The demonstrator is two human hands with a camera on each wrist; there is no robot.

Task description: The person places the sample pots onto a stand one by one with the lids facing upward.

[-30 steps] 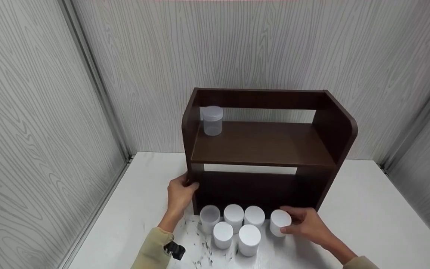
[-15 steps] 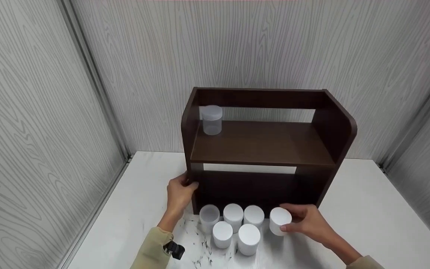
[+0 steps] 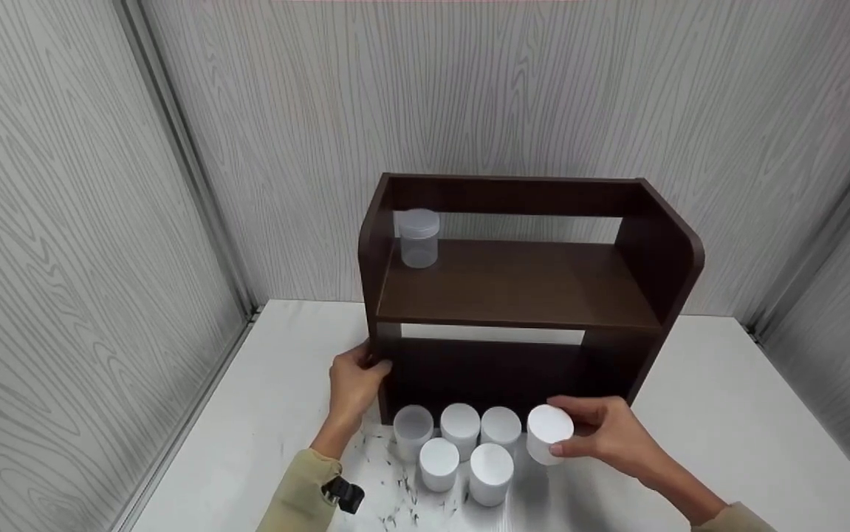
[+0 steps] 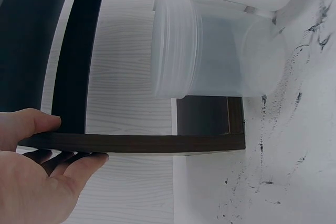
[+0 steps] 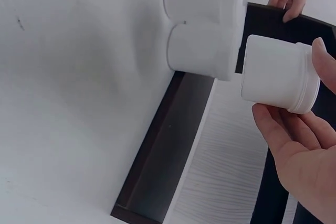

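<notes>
My right hand pinches a white lidded jar between thumb and fingers at its right side. In the right wrist view that jar hangs clear of the table, lid end nearest the thumb. My left hand grips the left side panel of a dark brown wooden shelf, thumb on the inner face and fingers on the outer. A translucent jar and several white jars stand on the table at the shelf's front. On the upper board, at the left, is another translucent jar.
The shelf stands on a white table in front of a grey wood-grain back wall. Similar panels rise at left and right. Dark scuff marks spot the table near the jars. A black clip-like device sits at the left sleeve.
My right hand has raised the white jar from the table and shifted it slightly left toward the others. The left hand keeps its grip on the shelf panel.
</notes>
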